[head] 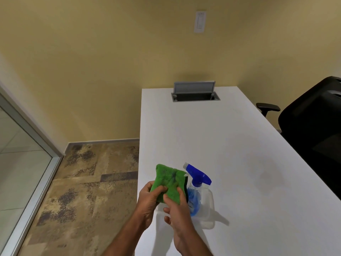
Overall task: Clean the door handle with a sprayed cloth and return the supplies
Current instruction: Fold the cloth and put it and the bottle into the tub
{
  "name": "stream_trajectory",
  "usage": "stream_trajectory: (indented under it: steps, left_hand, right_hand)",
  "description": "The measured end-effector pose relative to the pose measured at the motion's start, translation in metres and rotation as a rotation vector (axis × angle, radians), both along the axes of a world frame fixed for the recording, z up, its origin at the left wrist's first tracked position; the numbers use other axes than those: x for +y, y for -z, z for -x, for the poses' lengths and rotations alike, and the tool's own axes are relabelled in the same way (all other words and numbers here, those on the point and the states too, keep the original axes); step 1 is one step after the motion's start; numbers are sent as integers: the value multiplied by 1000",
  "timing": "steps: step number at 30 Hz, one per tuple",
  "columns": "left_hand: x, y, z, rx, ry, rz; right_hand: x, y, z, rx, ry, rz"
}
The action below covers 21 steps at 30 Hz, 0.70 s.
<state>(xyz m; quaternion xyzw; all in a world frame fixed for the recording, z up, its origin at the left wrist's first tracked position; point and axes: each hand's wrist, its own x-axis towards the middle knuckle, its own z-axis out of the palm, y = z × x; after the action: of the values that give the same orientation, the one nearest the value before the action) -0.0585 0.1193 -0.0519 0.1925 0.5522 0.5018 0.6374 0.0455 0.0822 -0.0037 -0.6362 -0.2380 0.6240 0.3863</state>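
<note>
A folded green cloth (167, 179) with a dark edge is held above the near left corner of the white table (230, 145). My left hand (150, 202) grips its lower left part. My right hand (176, 206) pinches its lower right edge with thumb and forefinger. Just right of the cloth stands a clear spray bottle (198, 194) with blue liquid and a blue trigger head, upright on the table and partly hidden behind my right hand. No door handle is in view.
A glass door or panel with a metal frame (31, 145) runs along the left. Patterned carpet (88, 182) lies between it and the table. A black office chair (313, 130) sits at the right. A raised grey cable hatch (194, 92) is at the table's far end.
</note>
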Motion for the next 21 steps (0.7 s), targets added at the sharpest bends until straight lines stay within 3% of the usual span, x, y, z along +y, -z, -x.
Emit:
stream_trajectory:
  steps: [6,10,12,15,17,21]
  left_hand:
    - [7,3,5,201,170,-45]
    - [6,5,7,232,146,-54]
    - [7,6,5,254,113,-56]
    - [7,8,0,306,82,-68]
    - [5,8,-2,329,64,-84]
    - [4,10,-7,416,50,-114]
  right_hand:
    - [3,13,1,-83,-49,-6]
    - [-4,15,-5,-149,-141,-9]
    - [-17,15,-10,-296,-160,-60]
    - [-32,14,-28,-659,93,-172]
    - [-29,16,-45,-794,209,-225]
    - [-1,31,-69,-840,19,-297]
